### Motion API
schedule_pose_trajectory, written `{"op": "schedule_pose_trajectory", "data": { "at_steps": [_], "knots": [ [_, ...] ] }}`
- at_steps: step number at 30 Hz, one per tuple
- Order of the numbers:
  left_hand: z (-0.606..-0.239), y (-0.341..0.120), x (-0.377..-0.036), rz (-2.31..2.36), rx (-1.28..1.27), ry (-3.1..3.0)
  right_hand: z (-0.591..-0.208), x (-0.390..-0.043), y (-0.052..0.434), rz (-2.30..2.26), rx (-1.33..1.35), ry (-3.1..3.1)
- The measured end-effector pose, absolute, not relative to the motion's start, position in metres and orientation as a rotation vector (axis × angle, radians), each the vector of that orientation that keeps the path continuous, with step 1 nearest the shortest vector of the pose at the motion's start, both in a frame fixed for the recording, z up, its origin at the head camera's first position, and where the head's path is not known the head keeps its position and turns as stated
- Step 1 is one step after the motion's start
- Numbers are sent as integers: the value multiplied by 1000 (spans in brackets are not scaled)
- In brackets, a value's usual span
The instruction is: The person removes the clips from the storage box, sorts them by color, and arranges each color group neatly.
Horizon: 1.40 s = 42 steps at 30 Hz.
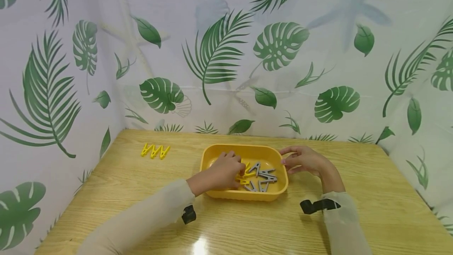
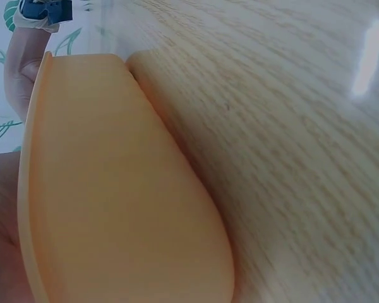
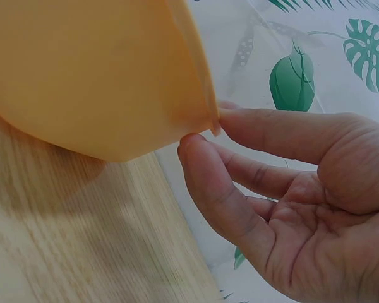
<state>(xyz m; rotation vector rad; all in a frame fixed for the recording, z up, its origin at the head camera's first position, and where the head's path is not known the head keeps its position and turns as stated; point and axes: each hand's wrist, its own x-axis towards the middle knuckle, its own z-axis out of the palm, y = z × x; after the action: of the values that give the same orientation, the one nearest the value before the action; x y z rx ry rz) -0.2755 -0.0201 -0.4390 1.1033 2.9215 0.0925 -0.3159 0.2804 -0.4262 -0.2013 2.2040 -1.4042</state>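
Note:
A yellow plastic tray stands mid-table and holds several grey clothespins and some yellow ones. My left hand reaches into the tray from the left. Its fingers curl down onto a yellow clothespin, and the fingertips are hidden. The left wrist view shows only the tray's outer wall against the table. My right hand is at the tray's right rim. In the right wrist view its straight fingers touch the rim corner of the tray.
Three yellow clothespins lie in a row at the table's back left. The wooden table is fenced on three sides by a leaf-print curtain. Bare wood surrounds the tray.

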Motion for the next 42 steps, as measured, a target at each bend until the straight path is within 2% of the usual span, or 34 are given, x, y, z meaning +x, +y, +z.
{"op": "schedule_pose_trajectory", "data": {
  "at_steps": [23, 42],
  "knots": [
    [-446, -1, -276, 24, 1183, 2891, -428, -317, 282, -1393, -214, 2217],
    [-445, -20, -282, 80, 1044, 2898, -429, -317, 282, -1388, -227, 2221]
  ]
}}
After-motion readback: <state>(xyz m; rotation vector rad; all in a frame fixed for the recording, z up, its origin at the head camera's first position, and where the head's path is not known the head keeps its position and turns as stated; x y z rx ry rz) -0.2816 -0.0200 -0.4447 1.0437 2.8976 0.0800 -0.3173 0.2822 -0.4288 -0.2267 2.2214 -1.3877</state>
